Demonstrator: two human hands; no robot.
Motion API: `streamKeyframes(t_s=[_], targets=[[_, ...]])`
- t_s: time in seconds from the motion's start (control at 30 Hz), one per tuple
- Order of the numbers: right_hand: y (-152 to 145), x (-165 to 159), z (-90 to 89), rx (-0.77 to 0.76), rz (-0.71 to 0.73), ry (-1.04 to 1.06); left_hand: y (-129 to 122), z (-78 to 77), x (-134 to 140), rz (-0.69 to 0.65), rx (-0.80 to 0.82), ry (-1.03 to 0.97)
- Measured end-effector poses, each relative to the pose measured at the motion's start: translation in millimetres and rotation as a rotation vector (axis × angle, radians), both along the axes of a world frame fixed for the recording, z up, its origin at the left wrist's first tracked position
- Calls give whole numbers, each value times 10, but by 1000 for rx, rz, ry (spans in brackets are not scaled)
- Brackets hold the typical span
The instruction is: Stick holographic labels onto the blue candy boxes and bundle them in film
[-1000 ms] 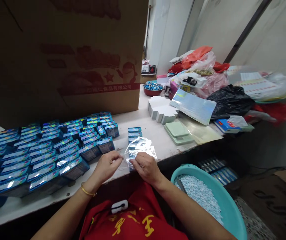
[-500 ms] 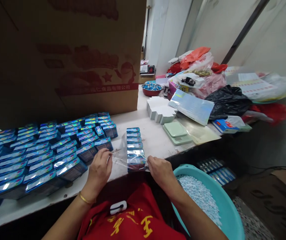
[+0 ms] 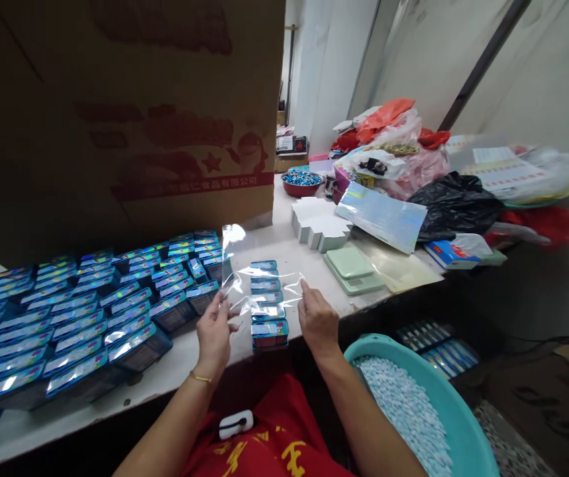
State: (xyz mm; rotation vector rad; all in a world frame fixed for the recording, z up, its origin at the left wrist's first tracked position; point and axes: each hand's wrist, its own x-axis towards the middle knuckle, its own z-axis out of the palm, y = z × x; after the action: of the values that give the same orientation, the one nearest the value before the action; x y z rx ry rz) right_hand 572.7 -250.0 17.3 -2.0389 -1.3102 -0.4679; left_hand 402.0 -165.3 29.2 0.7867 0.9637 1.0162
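Observation:
A sheet of clear plastic film (image 3: 235, 255) is stretched between my two hands over a short row of small blue boxes (image 3: 270, 329) at the table's front edge. My left hand (image 3: 216, 329) pinches the film left of the row, some fingers spread behind it. On the right side, my right hand (image 3: 318, 318) is closed on the film's other edge. The row's shiny box tops show through the film. Left of my left hand stand many more blue boxes (image 3: 138, 341) in tight rows.
A large cardboard carton (image 3: 189, 142) stands behind the boxes. To the right are a stack of white card (image 3: 318, 215), a pale green scale (image 3: 354, 268) and piled plastic bags (image 3: 456, 199). A turquoise basin (image 3: 473, 424) of small pale blue pieces (image 3: 403, 404) sits below the table's edge.
Both hands have risen and moved forward, lifting the film from around the near end of the row to above it. The film now stands up higher at the left.

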Motion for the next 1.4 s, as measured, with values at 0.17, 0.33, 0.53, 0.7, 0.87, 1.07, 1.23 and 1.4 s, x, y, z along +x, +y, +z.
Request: streamKeyframes(t_s=[0.17, 0.33, 0.53, 0.7, 0.87, 1.07, 1.23, 1.4], targets=[[126, 2, -274, 197, 25, 513, 64, -180, 58, 56, -127, 8], [458, 112, -231, 365, 29, 1138, 289, -115, 239, 57, -73, -174], [1071, 420, 232, 465, 118, 1579, 836, 113, 650, -96, 118, 82], [1248, 611, 740, 694, 475, 1391, 1118, 537, 830, -6, 630, 69], [1532, 754, 273, 642, 438, 1189, 1394, 128, 1040, 97, 449, 101], [1843, 875, -778, 301, 142, 1394, 1610, -728, 1103, 46, 210, 455], [1667, 664, -979, 204, 58, 1207, 1512, -890, 998, 26, 319, 637], [1542, 387, -918, 265, -58, 1123, 1380, -913, 1003, 89, 259, 538]])
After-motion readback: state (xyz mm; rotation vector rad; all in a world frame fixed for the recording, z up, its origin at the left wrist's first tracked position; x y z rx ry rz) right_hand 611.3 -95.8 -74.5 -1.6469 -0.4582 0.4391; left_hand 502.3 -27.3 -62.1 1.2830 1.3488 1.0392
